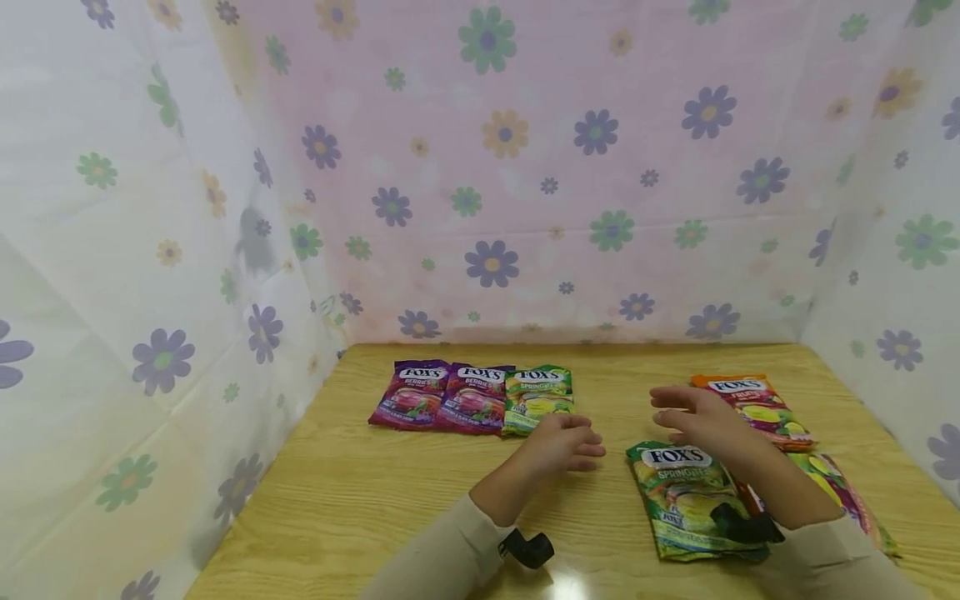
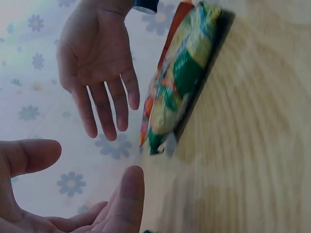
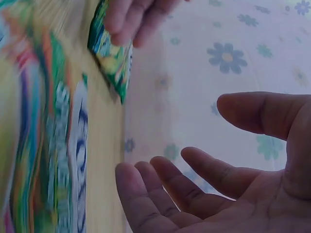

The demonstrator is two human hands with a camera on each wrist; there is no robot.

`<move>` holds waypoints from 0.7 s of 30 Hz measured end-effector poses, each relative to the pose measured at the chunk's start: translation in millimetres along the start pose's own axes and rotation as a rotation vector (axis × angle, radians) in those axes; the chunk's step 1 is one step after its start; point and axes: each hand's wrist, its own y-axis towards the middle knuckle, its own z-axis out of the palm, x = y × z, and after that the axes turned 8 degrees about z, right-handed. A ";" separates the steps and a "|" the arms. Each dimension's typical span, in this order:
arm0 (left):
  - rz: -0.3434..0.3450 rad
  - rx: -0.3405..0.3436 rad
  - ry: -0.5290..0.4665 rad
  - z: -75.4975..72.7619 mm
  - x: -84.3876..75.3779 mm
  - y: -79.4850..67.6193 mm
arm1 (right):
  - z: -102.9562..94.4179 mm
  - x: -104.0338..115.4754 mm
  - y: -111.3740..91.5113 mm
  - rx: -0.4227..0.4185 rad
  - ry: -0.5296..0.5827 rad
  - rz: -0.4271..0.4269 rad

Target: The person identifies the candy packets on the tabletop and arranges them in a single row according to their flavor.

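Pale sleeves (image 1: 442,558) came in lowest and closest, a black wrist mount (image 1: 531,550) at the left cuff, and out of them reached two bare hands! Left hand (image 1: 558,450): thumb and fingers apart, nothing gripped, right at the near corner of the rear green packet (image 1: 536,390); whether skin met wrapper, you couldn't tell. Right hand (image 1: 697,421): thumb well clear of loosely bent fingers, palm bare, up in the air between the front green packet (image 1: 675,500) and the orange-topped packet (image 1: 761,410). Under that right forearm, partly hidden, sat a yellow-and-purple packet (image 1: 840,492). Over on the left, two purple packets (image 1: 411,400) lay side by side, the rear green one completing their row, FOX'S lettered across all three. Beneath it all ran a yellowish wood-grain table (image 1: 322,500), light glinting off its near edge, and flower-printed sheets (image 1: 547,83) walled the back and both sides.
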 end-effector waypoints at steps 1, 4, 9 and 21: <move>-0.013 0.000 -0.014 2.1 0.8 -1.2 | -4.6 -2.4 -4.3 -0.006 -0.017 0.007; -0.033 0.011 -0.054 6.8 3.1 -4.1 | -18.0 -10.9 -15.7 -0.010 -0.055 0.018; -0.048 0.063 -0.074 12.2 6.0 -5.3 | -38.3 -24.6 -29.5 -0.012 -0.130 0.067; -0.176 0.161 -0.149 23.7 11.0 -12.1 | -50.2 -35.4 -39.0 -0.001 -0.285 0.218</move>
